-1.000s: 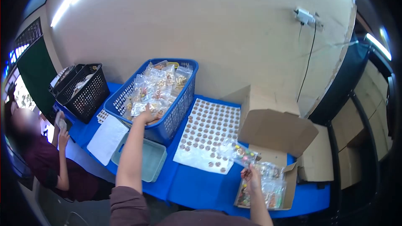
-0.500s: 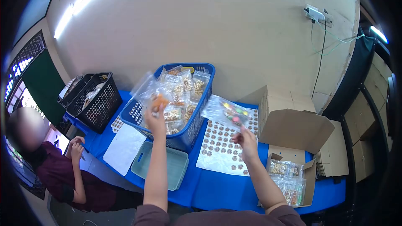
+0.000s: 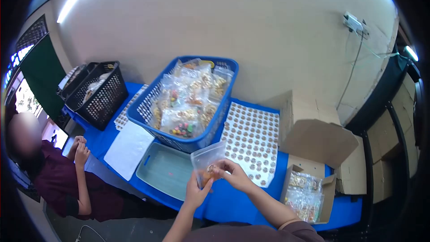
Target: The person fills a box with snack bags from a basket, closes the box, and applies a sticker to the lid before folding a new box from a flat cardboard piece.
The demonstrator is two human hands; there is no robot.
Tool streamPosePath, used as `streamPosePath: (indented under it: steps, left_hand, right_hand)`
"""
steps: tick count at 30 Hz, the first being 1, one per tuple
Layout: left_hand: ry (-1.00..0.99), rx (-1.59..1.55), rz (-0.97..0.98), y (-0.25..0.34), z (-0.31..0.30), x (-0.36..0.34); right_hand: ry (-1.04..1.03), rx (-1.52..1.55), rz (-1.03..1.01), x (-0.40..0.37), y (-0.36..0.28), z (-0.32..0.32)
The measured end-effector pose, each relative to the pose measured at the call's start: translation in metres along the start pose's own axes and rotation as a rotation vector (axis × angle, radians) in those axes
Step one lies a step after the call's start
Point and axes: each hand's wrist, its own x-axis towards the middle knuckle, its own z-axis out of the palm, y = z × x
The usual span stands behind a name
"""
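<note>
My left hand (image 3: 197, 193) grips a clear zip-lock bag (image 3: 208, 153) with orange pieces in its lower part. The fingers of my right hand (image 3: 233, 175) are closed at the bag's right side, by a small round brown label (image 3: 210, 168); whether the label is stuck down is hard to see. Just beyond my hands stands a blue plastic basket (image 3: 210, 140) full of clear snack bags (image 3: 190, 80). A bag of multicoloured pieces (image 3: 182, 128) lies at its front. Right of the basket is a white sheet of round stickers (image 3: 249, 141).
A grey-green tray (image 3: 161, 170) and white paper (image 3: 127, 154) lie on the blue-covered table (image 3: 224, 204). An open carton (image 3: 329, 197) holds packed bags at right, beside cardboard boxes (image 3: 320, 141). Black baskets (image 3: 101, 98) stand at left, near another person (image 3: 85, 188).
Both hands have come down and together in front of me with the orange-filled bag. My right hand has let go of the multicoloured bag, and a similar one now lies in the basket.
</note>
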Motion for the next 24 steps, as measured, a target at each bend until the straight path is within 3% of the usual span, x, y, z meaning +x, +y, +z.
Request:
streamPosePath:
  steps: [2,4,8,10,12,14,20,22,24]
  left_hand:
    - [-0.122,0.073,0.074,-0.003,0.012,0.010]
    - [-0.206,-0.120,0.082,-0.004,0.028,0.017]
    - [-0.311,-0.209,0.096,0.014,0.070,0.000]
    - [-0.351,-0.218,0.080,0.015,0.096,-0.017]
    - [-0.438,-0.184,0.042,0.010,0.119,-0.033]
    - [-0.435,-0.089,0.039,0.008,0.136,-0.045]
    - [-0.537,-0.227,-0.073,0.023,0.188,-0.075]
    - [-0.610,-0.002,-0.153,0.030,0.196,-0.079]
    - [-0.544,-0.150,-0.093,0.010,0.205,-0.077]
  right_hand:
    - [0.064,-0.021,-0.052,-0.017,-0.005,-0.011]
    - [0.145,0.006,-0.013,-0.038,-0.014,-0.019]
    - [0.327,-0.288,-0.168,-0.087,-0.021,-0.036]
    - [0.534,-0.054,-0.135,-0.108,-0.023,-0.038]
    - [0.476,0.028,-0.106,-0.135,-0.022,-0.056]
    - [0.279,0.074,0.095,-0.159,-0.021,-0.074]
    - [0.403,0.076,0.007,-0.217,-0.024,-0.101]
    - [0.407,0.126,0.078,-0.232,-0.025,-0.110]
    - [0.465,0.090,0.027,-0.242,-0.028,-0.101]
